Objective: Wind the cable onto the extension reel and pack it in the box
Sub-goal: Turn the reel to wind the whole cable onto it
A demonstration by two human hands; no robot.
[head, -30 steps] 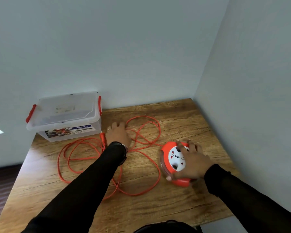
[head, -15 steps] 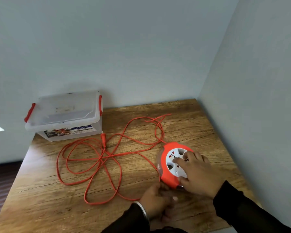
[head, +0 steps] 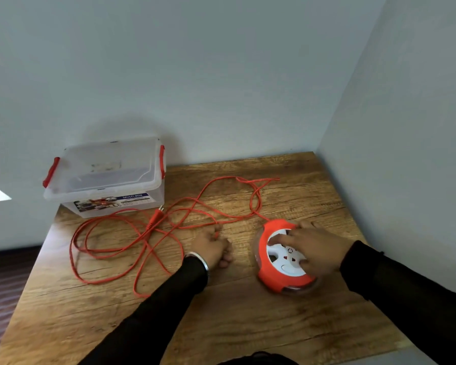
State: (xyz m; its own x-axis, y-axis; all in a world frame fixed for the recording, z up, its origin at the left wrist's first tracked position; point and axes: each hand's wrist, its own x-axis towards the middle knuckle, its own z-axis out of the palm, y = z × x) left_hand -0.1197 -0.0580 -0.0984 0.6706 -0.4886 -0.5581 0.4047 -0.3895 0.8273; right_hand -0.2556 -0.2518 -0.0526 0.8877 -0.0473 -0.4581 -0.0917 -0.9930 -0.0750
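Note:
An orange extension reel (head: 273,279) with a white socket face lies flat on the wooden table (head: 248,325), right of centre. My right hand (head: 317,250) rests on its top, fingers hooked into the white hub. The orange cable (head: 121,248) sprawls in loose loops across the table's left and back, its plug (head: 154,218) near the box. My left hand (head: 212,246) sits left of the reel, fingers closed on a strand of cable. The clear plastic box (head: 108,191) with red latches stands at the back left, lid on.
Grey walls close the table in at the back and on the right. The table's left edge drops to a dark striped floor (head: 0,291). Bare wood lies in front of my hands.
My left hand has gone from the far cable, past the reel's near side, up to a strand left of the reel. The cable loops were pulled toward the back right. The reel turned slightly.

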